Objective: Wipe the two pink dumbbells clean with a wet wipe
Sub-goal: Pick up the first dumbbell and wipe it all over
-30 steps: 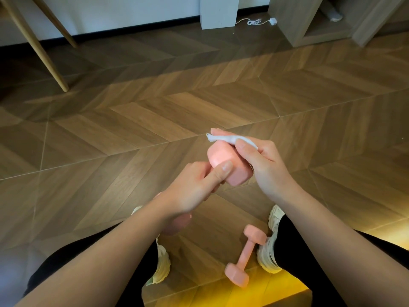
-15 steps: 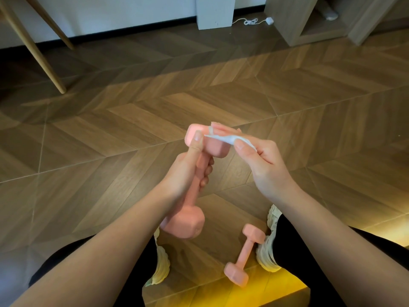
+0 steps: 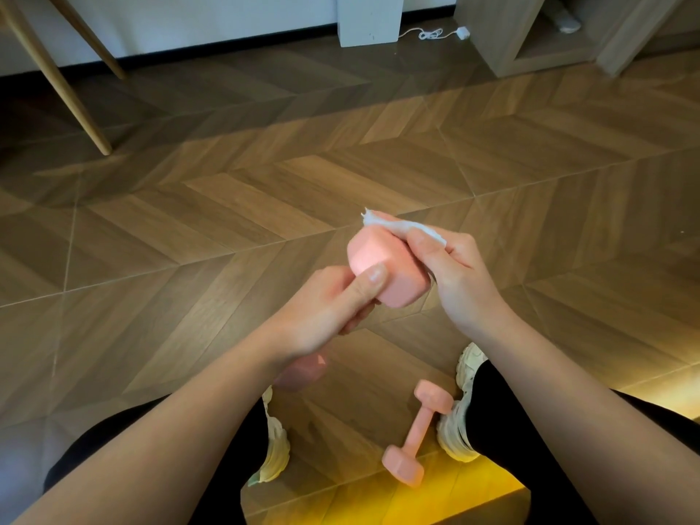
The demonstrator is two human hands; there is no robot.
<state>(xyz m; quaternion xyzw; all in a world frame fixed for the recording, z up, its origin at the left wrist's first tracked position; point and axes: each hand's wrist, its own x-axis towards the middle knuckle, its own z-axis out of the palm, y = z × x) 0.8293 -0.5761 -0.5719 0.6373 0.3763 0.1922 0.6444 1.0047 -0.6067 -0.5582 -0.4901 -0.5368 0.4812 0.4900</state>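
Observation:
My left hand [image 3: 325,308] grips the handle of a pink dumbbell [image 3: 382,265], thumb lying along its upper head, which points up toward me. The dumbbell's lower head shows blurred below my left wrist. My right hand [image 3: 450,274] holds a white wet wipe [image 3: 401,226] pinched between thumb and fingers and presses it against the far right side of that upper head. A second pink dumbbell [image 3: 418,433] lies on the wooden floor [image 3: 227,206] between my feet, leaning against my right shoe [image 3: 460,422].
My left shoe [image 3: 274,445] sits at bottom centre. Wooden chair legs [image 3: 57,77] stand at the far left. A white block [image 3: 367,17], a white cable with plug [image 3: 435,32] and a wooden shelf unit [image 3: 530,36] line the far wall.
My left hand has turned the dumbbell from a steep, nearly upright tilt to its upper head facing me. The right hand with the wipe stays against that head.

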